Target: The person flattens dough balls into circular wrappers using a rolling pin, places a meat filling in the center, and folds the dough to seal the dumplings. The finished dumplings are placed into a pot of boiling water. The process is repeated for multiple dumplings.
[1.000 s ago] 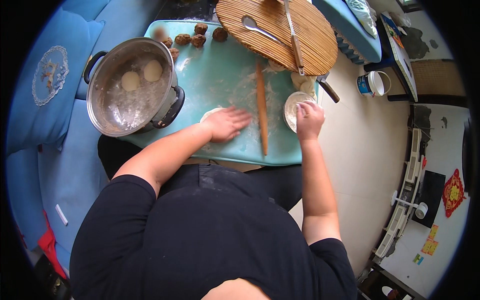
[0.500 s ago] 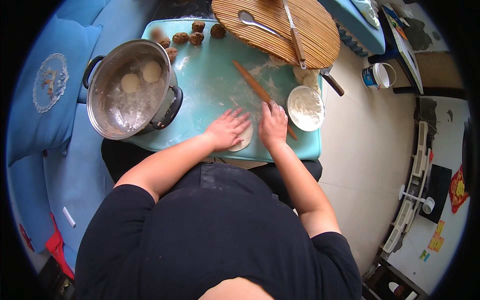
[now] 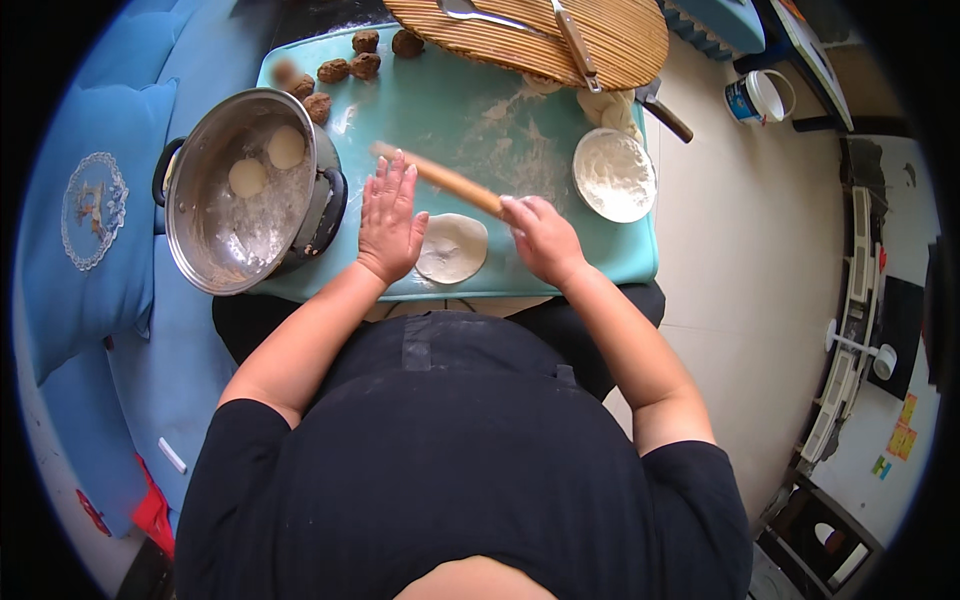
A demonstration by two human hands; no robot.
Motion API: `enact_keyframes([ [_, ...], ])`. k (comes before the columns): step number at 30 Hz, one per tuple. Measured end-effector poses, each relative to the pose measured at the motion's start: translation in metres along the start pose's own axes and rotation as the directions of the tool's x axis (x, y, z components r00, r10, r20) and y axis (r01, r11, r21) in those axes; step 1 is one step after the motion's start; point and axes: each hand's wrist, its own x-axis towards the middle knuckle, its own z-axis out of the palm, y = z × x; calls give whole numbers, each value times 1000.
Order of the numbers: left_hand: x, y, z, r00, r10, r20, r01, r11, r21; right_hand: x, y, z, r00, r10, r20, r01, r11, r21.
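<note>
A flattened round of white dough (image 3: 452, 247) lies near the front edge of the turquoise board (image 3: 470, 110). A thin wooden rolling pin (image 3: 440, 179) lies slanted just behind it. My left hand (image 3: 388, 218) rests flat with fingers spread, its fingertips on the pin's left end. My right hand (image 3: 540, 236) is curled over the pin's right end. The dough shows between the two hands.
A steel pot (image 3: 240, 190) with two dough balls stands at the left. A white bowl of flour (image 3: 613, 175) sits at the right. Several brown filling balls (image 3: 350, 68) and a round woven tray (image 3: 560, 40) with utensils lie at the back. Blue cushions are on the left.
My right hand left the flour bowl and took the rolling pin's right end. The pin swung from lengthwise to slanted across the board. My left hand slid off the dough to the pin's left end.
</note>
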Motion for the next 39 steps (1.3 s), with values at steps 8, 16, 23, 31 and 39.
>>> enact_keyframes([
  [8,21,-13,22,982,-7,191,-36,974,223,0,10,25,987,83,139,-60,985,-162],
  [16,-16,-9,23,971,-24,237,-17,985,171,-23,-1,26,980,51,195,11,953,-302],
  [23,45,-20,51,975,-218,42,196,934,298,17,27,13,1000,-5,20,8,984,-180],
  [31,-6,3,24,821,106,561,-144,989,23,6,19,14,918,392,-56,-391,920,36],
  [39,-7,-25,13,933,-126,336,63,979,192,15,5,16,967,-82,241,140,962,-234],
])
